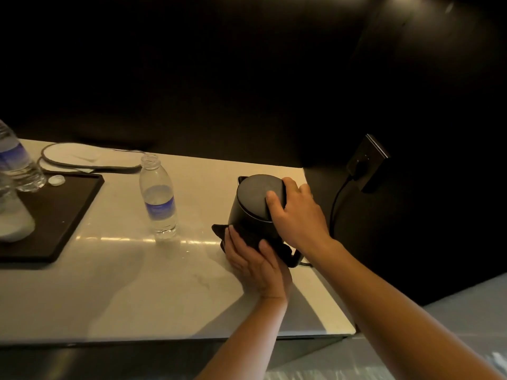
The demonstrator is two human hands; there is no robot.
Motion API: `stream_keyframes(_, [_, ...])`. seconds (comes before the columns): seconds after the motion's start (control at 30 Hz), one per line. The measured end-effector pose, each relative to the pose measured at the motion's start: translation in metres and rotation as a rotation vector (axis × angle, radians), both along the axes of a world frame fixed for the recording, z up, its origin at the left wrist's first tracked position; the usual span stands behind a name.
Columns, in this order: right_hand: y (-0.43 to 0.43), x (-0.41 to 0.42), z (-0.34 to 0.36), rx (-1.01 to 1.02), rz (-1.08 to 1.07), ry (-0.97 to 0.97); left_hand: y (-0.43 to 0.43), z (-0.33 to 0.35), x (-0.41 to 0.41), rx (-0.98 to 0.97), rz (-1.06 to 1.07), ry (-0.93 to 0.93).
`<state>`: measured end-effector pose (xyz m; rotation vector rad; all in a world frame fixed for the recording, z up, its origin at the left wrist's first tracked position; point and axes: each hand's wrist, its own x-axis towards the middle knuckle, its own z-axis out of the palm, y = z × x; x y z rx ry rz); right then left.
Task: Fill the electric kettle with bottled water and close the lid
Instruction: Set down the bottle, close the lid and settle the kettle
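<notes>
The black electric kettle stands on the pale counter at the right, its lid down. My right hand grips the kettle's handle from the right, thumb resting on the lid's edge. My left hand presses a black cloth against the kettle's lower front, fingers curled around it. The kettle's base is hidden by the cloth and hands. An uncapped water bottle, partly full, stands upright left of the kettle, apart from both hands.
A black tray at the left holds a second bottle, a white cap and a white container. White slippers lie behind it. The kettle's cord runs to a wall socket. The counter edge is close on the right.
</notes>
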<state>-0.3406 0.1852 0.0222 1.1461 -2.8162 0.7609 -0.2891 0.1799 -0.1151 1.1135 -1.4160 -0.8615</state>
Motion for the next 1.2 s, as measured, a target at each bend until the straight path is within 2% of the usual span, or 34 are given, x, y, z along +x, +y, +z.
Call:
stream_keyframes(0.17, [0.003, -0.003, 0.0, -0.021, 0.041, 0.007, 0.001, 0.001, 0.007, 0.121, 0.004, 0.162])
stream_keyframes(0.27, [0.005, -0.009, 0.002, -0.027, 0.075, 0.029, -0.008, 0.004, 0.009, 0.206, 0.031, 0.187])
stream_keyframes(0.37, [0.006, -0.017, 0.004, -0.037, 0.102, 0.023, -0.029, 0.007, 0.021, 0.345, -0.067, 0.216])
stream_keyframes(0.53, [0.006, -0.025, 0.002, -0.05, 0.162, 0.037, -0.086, 0.02, 0.064, 0.53, -0.248, 0.093])
stream_keyframes(0.7, [0.007, -0.035, 0.001, -0.08, 0.214, 0.041, -0.099, 0.051, 0.137, 0.417, -0.325, -0.02])
stream_keyframes(0.77, [0.006, -0.038, 0.0, -0.08, 0.229, 0.046, -0.106, 0.052, 0.172, 0.242, -0.352, -0.137])
stream_keyframes(0.97, [0.005, -0.047, -0.004, -0.105, 0.268, 0.068, -0.141, 0.025, 0.251, -0.326, -0.312, -0.781])
stream_keyframes(1.03, [0.006, -0.049, -0.006, -0.122, 0.271, 0.089, -0.148, 0.006, 0.267, -0.297, -0.337, -1.032])
stream_keyframes(1.1, [0.008, -0.049, -0.009, -0.172, 0.264, 0.117, -0.153, -0.009, 0.276, -0.137, -0.381, -1.212])
stream_keyframes(1.2, [0.012, -0.045, -0.015, -0.303, 0.259, 0.119, -0.162, -0.016, 0.277, -0.044, -0.389, -1.252])
